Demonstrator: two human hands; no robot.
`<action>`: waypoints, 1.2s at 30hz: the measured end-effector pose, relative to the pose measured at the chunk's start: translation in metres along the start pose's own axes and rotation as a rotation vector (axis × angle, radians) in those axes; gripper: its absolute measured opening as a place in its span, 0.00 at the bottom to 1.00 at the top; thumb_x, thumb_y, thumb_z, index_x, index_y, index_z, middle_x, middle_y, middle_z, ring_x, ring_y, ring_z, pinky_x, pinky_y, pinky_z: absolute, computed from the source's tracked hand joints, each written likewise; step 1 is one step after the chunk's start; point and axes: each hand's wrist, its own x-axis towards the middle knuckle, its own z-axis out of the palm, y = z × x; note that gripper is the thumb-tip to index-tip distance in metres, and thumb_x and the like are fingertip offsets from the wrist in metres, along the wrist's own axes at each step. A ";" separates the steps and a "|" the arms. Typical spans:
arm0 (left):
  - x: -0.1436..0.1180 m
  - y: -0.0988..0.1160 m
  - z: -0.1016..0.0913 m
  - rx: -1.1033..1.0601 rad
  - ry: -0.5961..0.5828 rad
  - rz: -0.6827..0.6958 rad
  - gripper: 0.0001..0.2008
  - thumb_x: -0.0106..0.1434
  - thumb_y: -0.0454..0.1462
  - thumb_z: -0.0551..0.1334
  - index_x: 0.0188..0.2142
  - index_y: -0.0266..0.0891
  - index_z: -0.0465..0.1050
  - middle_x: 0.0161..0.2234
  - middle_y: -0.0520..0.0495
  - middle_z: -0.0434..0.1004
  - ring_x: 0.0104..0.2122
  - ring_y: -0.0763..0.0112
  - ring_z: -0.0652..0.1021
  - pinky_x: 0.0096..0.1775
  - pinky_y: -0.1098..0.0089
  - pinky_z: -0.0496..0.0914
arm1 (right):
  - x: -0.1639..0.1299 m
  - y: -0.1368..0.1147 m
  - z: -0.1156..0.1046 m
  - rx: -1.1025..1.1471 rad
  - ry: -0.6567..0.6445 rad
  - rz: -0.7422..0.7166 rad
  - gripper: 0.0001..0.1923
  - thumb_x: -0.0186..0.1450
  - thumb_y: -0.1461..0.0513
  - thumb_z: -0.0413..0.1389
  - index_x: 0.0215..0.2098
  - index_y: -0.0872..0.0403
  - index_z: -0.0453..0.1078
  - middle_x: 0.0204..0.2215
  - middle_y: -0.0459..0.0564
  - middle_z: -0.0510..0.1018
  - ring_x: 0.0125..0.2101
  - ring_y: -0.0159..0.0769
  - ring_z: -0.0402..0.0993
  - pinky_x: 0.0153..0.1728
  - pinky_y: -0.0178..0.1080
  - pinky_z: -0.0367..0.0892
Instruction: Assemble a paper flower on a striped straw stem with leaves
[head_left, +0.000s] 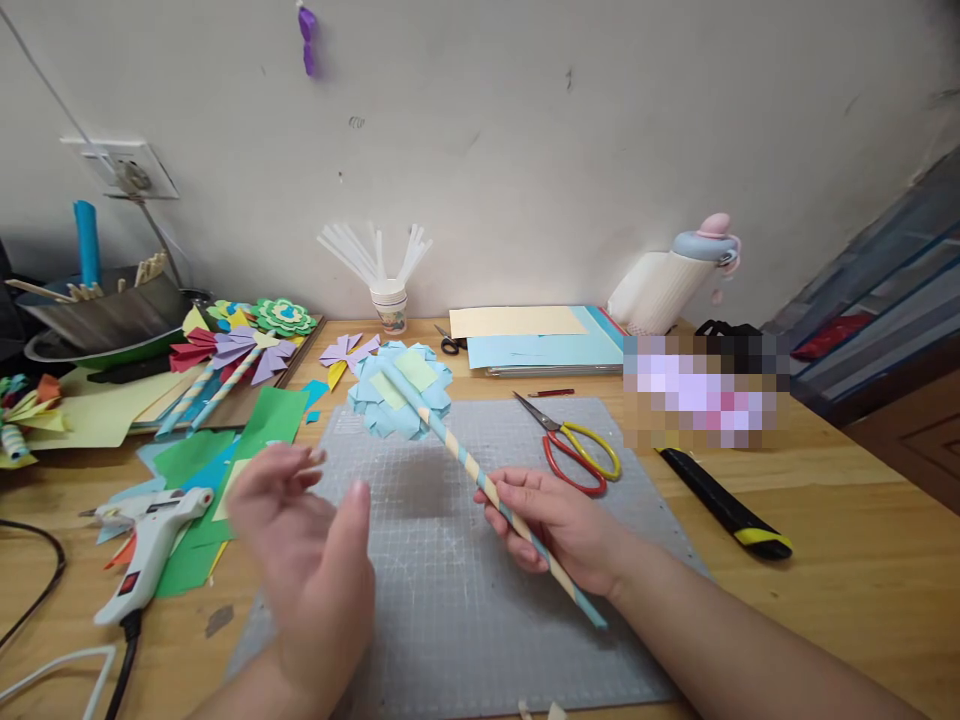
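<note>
In my right hand (551, 525) is a paper flower (442, 385), gripped by its rolled stem striped in blue and cream. Its light blue head tilts up and to the left, with pale green paper patches where the stem joins it. My left hand (304, 545), slightly blurred, is raised left of the flower with fingers apart and nothing in them. Beneath both hands lies a grey cutting mat (450, 620). Scissors (574, 440) with one red and one yellow handle rest on the mat's upper right.
A white glue gun (154, 545) and green paper scraps (259, 430) lie at left. Behind them are finished paper flowers (251, 350). A paper cup (389, 305) of glue sticks, stacked paper (540, 345) and a bottle (686, 275) stand along the wall. A black-and-yellow sheath (724, 505) lies right.
</note>
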 end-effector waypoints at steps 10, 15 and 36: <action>0.016 -0.026 0.020 -0.303 -0.391 -0.614 0.15 0.55 0.42 0.67 0.41 0.42 0.75 0.44 0.46 0.77 0.44 0.61 0.75 0.41 0.65 0.68 | 0.000 0.020 0.011 0.034 -0.076 0.010 0.12 0.60 0.56 0.62 0.34 0.57 0.68 0.21 0.41 0.71 0.13 0.19 0.59 0.11 0.25 0.51; 0.013 -0.025 0.021 -0.384 -0.378 -0.594 0.15 0.52 0.40 0.70 0.40 0.41 0.75 0.41 0.49 0.79 0.46 0.63 0.74 0.46 0.66 0.66 | 0.000 0.024 0.015 -0.014 -0.061 -0.009 0.12 0.60 0.56 0.61 0.33 0.56 0.66 0.21 0.41 0.71 0.12 0.19 0.60 0.10 0.24 0.52; -0.004 -0.030 0.020 -0.351 -0.751 -0.843 0.18 0.54 0.44 0.69 0.42 0.37 0.78 0.41 0.40 0.80 0.39 0.64 0.75 0.43 0.65 0.66 | 0.000 0.029 0.015 0.226 -0.087 0.058 0.13 0.69 0.56 0.50 0.42 0.57 0.68 0.23 0.44 0.72 0.12 0.21 0.61 0.11 0.26 0.55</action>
